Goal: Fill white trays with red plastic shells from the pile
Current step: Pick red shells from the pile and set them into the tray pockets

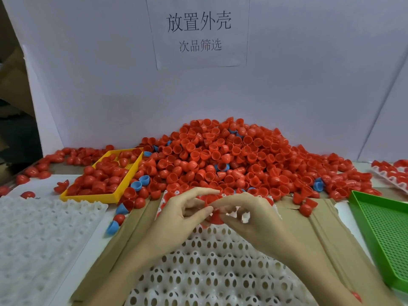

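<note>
A big pile of red plastic shells (223, 157) lies against the white back wall, with a few blue shells mixed in. A white tray (212, 268) with rows of holes sits in front of me on brown cardboard. My left hand (183, 219) and my right hand (249, 215) meet over the tray's far end. Together their fingertips pinch a red shell (210, 198). Another red shell (217, 218) sits just below, between the hands; which hand holds it I cannot tell. The tray's far rows are partly hidden by my hands.
A yellow basket (103, 196) with red shells stands at the left. A stack of white trays (42, 235) lies at the near left. A green mesh basket (384, 237) is at the right. A filled white tray (395, 173) shows at the far right edge. Loose shells scatter around.
</note>
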`<state>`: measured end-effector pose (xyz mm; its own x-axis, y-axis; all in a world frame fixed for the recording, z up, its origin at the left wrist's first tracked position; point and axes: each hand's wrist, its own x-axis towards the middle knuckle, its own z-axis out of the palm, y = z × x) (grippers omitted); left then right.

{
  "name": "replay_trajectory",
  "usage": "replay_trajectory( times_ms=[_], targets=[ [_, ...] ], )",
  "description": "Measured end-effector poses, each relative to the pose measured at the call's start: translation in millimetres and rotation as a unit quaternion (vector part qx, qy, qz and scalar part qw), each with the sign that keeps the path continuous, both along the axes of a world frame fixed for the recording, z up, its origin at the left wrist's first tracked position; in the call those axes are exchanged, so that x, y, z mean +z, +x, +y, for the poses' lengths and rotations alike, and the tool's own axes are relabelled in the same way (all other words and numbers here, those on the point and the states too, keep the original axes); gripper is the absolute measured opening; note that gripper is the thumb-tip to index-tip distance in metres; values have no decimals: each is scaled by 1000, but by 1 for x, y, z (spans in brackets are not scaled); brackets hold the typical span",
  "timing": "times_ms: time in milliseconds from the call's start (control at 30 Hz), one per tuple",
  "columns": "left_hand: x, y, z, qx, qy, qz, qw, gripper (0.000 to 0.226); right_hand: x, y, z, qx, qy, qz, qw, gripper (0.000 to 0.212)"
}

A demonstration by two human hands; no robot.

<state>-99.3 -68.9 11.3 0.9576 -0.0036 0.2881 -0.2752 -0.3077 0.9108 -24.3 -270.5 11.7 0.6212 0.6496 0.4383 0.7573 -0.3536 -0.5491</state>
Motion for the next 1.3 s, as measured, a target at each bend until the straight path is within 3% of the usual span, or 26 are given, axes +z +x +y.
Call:
replay_trajectory(
  times_ms=[133,267,433,533,867,1033,1300],
  targets=[
    [-1,0,0,-17,3,2,1000,41,-1,1,1,-35,1,-37,999,25],
    [-2,1,3,49,59,-22,997,44,-1,7,1,-57,9,-23,998,22],
    [2,6,30,217,186,-77,955,28,-3,19,15,-77,-62,-18,995,17],
    [-1,7,40,255,261,-95,926,18,-5,21,24,-70,-106,-39,991,19],
    [-4,-1,18,150,387,-109,903,14,-2,20,20,-54,-145,-19,988,13],
    [-18,6,15,60,375,-89,921,24,-9,19,20,-77,-141,-13,987,15],
    [-26,8,18,42,395,-98,912,28,-13,22,17,-73,-132,-1,989,15]
  ],
)
